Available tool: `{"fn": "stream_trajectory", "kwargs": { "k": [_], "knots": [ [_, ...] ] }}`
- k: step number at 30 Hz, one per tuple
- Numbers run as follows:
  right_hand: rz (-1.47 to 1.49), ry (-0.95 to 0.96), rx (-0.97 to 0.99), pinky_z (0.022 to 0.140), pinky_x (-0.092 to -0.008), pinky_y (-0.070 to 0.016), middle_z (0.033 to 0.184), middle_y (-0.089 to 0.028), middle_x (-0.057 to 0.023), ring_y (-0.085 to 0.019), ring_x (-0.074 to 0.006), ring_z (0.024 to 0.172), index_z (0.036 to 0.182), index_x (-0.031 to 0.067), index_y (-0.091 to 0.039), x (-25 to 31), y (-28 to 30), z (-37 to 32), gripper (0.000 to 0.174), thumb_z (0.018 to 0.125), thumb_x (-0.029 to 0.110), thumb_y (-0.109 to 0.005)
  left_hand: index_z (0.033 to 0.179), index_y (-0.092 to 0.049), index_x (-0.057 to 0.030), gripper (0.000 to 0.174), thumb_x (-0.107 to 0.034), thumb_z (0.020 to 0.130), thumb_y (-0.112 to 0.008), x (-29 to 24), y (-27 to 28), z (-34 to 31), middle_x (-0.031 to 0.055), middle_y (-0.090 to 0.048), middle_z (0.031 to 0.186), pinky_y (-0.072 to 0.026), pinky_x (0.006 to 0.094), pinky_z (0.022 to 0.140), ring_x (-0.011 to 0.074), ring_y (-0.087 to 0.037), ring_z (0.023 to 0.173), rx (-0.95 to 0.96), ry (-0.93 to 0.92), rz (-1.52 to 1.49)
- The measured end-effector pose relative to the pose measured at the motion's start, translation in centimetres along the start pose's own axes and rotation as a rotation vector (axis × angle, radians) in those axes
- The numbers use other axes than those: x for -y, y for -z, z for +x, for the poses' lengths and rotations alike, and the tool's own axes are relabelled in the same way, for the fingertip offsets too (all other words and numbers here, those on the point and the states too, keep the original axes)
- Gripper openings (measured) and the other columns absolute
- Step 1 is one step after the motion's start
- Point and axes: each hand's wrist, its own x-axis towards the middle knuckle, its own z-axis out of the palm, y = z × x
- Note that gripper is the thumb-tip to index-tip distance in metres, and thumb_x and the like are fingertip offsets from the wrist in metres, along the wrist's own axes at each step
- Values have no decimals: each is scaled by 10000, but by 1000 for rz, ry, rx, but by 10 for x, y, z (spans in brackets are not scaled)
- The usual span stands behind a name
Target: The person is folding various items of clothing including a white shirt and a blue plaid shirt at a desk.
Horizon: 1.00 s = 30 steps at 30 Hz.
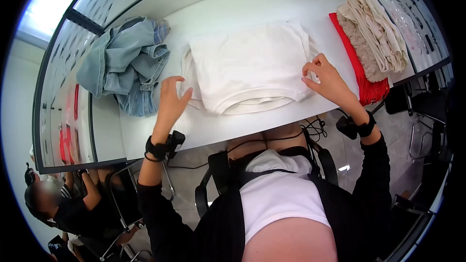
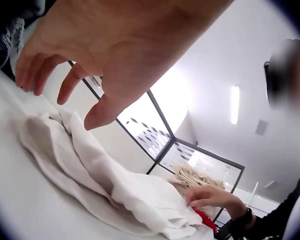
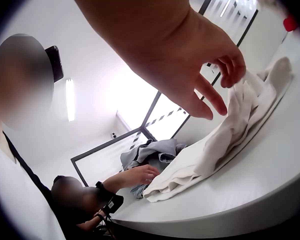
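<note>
White sweatshirt (image 1: 250,63) lies on the surface (image 1: 194,127), between the left grip (image 1: 172,98) and the right grip (image 1: 330,78). Both are released, fingers loosely bent, near its opposite side edges; whether the right one touches cloth, I cannot tell.

Rumpled blue denim (image 1: 124,60), folded beige cloth (image 1: 377,31) above fringed red fabric (image 1: 371,90), seated person (image 1: 80,213)

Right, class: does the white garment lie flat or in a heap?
Mostly flat: the white garment shows a broad, smooth panel from above; wrist views show loose layers at the sides.
</note>
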Motion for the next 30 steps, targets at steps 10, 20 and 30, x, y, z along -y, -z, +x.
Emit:
{"fn": "stream_trajectory", "kwargs": {
  "k": [10,20,30],
  "knots": [
    [80,269,-138,696,-321,-449,951,-473,-88,-521,-227,849,828,48,-545,29,-22,6,123,749,91,-629,1294,-317,-10,625,-183,797,-654,15,8,39,121,-567,1014,-458,261,744,153,-554,855,225,732,-850],
    [83,292,-39,816,-328,-432,1067,-480,-87,-513,-222,950,909,53,-556,36,-35,9,162,766,93,-621,1178,-528,-66,414,-61,775,-625,5,17,58,53,-566,933,-419,216,703,99,-520,790,407,532,-855],
    [249,291,27,883,-339,-425,1106,-513,-115,-526,-261,994,1067,31,-542,13,-46,19,255,831,121,-579,1311,-412,-28,548,-55,792,-587,-84,49,93,42,-462,1255,-413,202,743,80,-521,851,426,216,-854]
  ]
}}
